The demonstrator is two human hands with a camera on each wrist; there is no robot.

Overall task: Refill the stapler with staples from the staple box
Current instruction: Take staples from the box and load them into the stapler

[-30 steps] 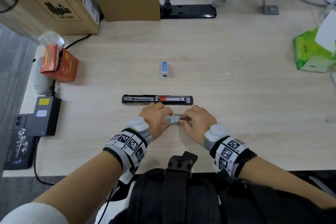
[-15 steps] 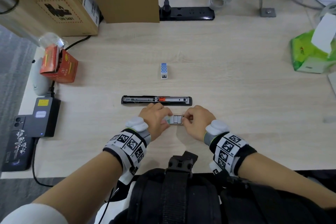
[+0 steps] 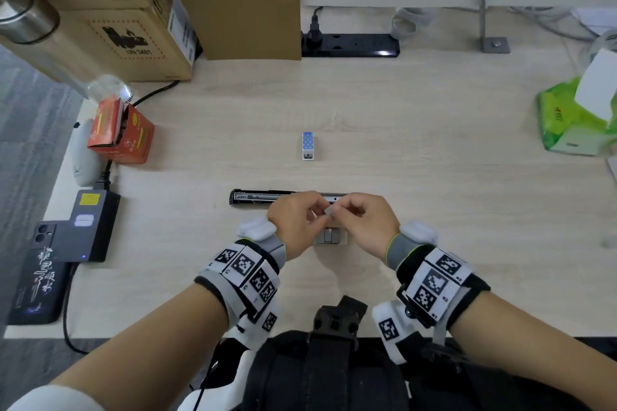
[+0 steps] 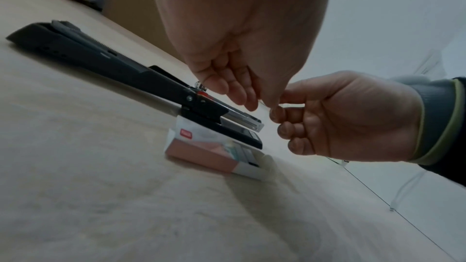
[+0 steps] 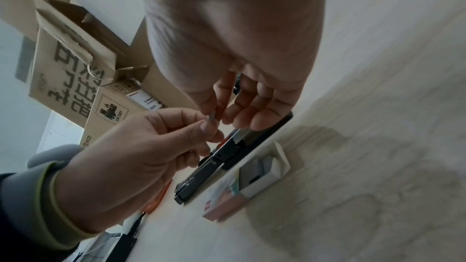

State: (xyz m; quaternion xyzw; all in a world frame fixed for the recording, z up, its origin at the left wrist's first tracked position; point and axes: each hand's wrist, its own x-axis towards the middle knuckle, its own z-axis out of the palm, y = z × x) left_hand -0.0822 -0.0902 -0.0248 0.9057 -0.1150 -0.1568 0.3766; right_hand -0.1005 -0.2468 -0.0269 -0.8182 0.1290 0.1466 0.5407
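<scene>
Pinching staple strip [image 3: 329, 211], both hands raised.

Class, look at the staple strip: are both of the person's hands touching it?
Touching. The right wrist view shows the left hand and right hand both pinching the small silver staple strip between fingertips.

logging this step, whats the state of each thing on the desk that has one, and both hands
long black stapler: swung open flat on the desk, metal staple channel exposed
small pink and white staple box: open, lying flat, grey staple strips inside
silver staple strip: lifted above the box, pinched between both hands
left hand: pinching the strip
right hand: pinching the strip
orange carton: top flap open
</scene>
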